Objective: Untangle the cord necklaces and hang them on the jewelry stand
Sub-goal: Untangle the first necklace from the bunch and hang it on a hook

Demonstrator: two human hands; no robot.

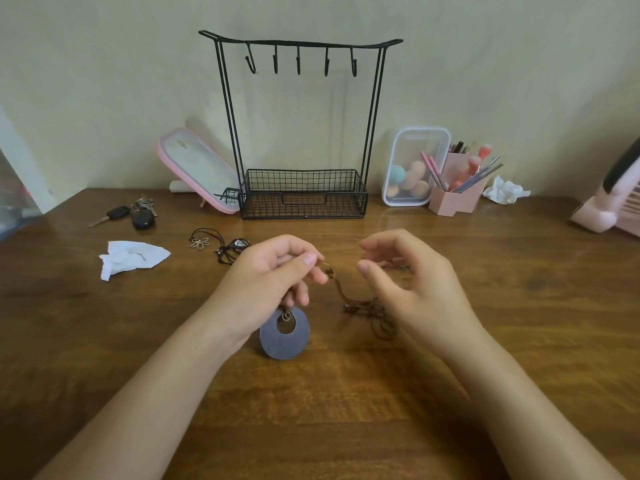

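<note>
1. Left hand (273, 271): raised over the wooden surface (346, 410), grip closed in a thumb-and-forefinger pinch on the brown cord necklace (341, 292).
2. Right hand (408, 282): level with the left and near it, fingers loosely curled and blurred. A strand shows between the fingers; whether the grip holds it cannot be told.
3. Brown cord necklace: runs from the left pinch down to a loose tangle just beside the right palm. Its grey ring pendant (284, 336) hangs upright below the left hand; whether its lower edge touches the surface cannot be told.
4. Black cord necklaces (225, 251): knotted heap on the surface, behind and left of the left hand, with a wire flower pendant (200, 242) at its left end.
5. Jewelry stand (301, 44): black wire, five hooks under the top bar, mesh basket at the base; upright at the back centre, against the wall.
6. Pink-framed mirror (194, 168): tilted, left of the stand.
7. Car keys (133, 214) and crumpled tissue (130, 256): left side.
8. Clear container of makeup sponges (414, 168) and pink brush holder (457, 192): right of the stand, touching.
</note>
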